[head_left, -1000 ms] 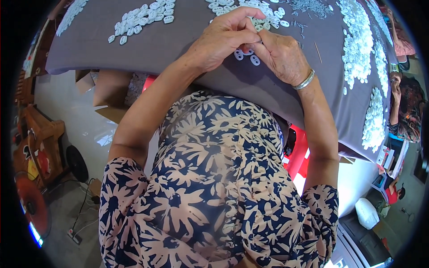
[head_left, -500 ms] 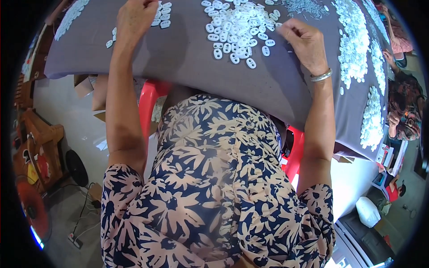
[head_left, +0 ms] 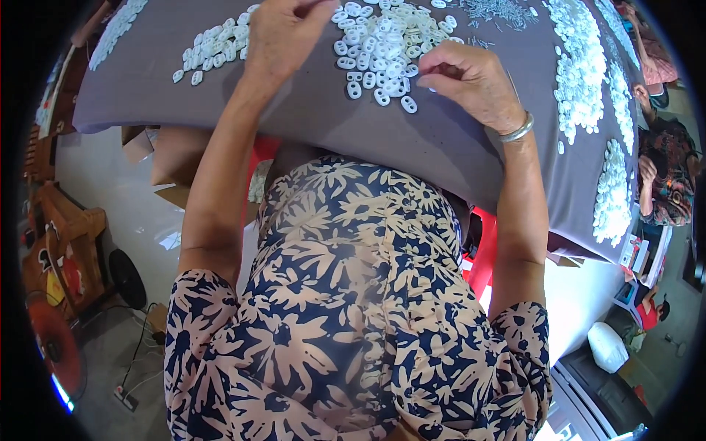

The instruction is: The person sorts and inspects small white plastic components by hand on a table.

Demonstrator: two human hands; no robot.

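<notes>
My left hand point(head_left: 290, 37) is closed in a pinch at the near-left side of a heap of white oval pieces with two holes point(head_left: 375, 55). Its fingertips are partly cut off by the picture's upper edge, so I cannot make out what they hold. At the right side of the same heap, my right hand point(head_left: 471, 79) is bent over with thumb and forefinger curled together. A white edge shows just under the thumb tip; whether it is gripped or lies on the cloth is unclear. A silvery bangle point(head_left: 518, 128) circles the right wrist.
A smaller group of white pieces point(head_left: 213, 48) lies left on the grey tablecloth point(head_left: 346, 132). Thin metal pins point(head_left: 500, 11) are scattered at the far right. Long white heaps point(head_left: 581, 81) line the right side, where other people point(head_left: 665, 169) sit. A red chair point(head_left: 482, 250) stands under me.
My left hand has moved right, from the smaller group to the large heap, uncovering more of that group. My right hand has come left and slightly nearer, over the heap's right edge.
</notes>
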